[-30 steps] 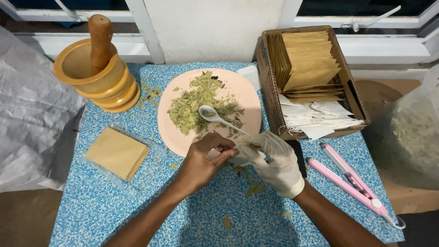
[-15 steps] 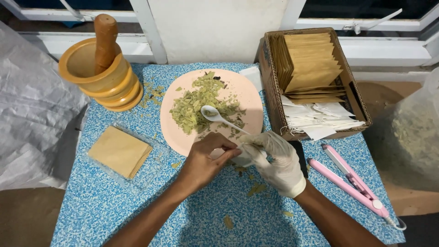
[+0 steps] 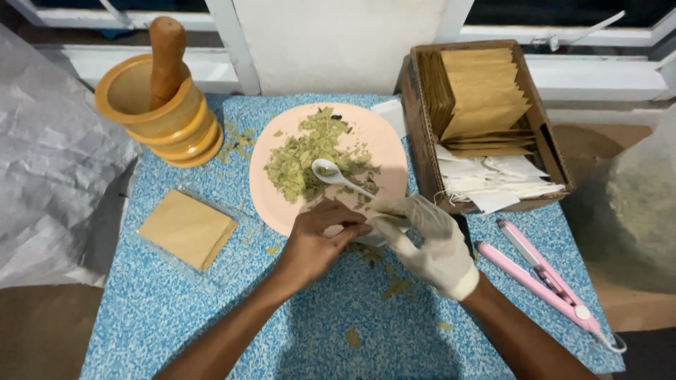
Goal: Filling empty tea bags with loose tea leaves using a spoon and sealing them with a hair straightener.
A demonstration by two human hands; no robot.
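Head view, looking down on a blue speckled table (image 3: 211, 309). We see our bare left hand (image 3: 317, 243) and gloved right hand (image 3: 429, 243) meeting at the 6 o'clock edge of the pink plate (image 3: 384, 141). Both are closed in a pinch on a small white sachet (image 3: 366, 239), which is mostly hidden between the fingers; we cannot tell whether its mouth is open. A white spoon (image 3: 331, 172) rests on the heap of crushed green leaves (image 3: 303, 158) at the plate's centre, its handle pointing toward 4 o'clock and the hands.

Round the plate: a wooden mortar with pestle (image 3: 158, 105) at 10 o'clock; a cardboard box (image 3: 422, 77) of brown envelopes and white sachets at 2 o'clock; a flat stack of brown envelopes (image 3: 186, 229) at 8 o'clock; a pink clamp-style iron (image 3: 542, 278) at 4 o'clock.

We judge the step in hand to be the readying of one sachet beside the leaves. Spooning leaves in would call for one hand to let go and take the spoon while the other keeps the sachet steady.
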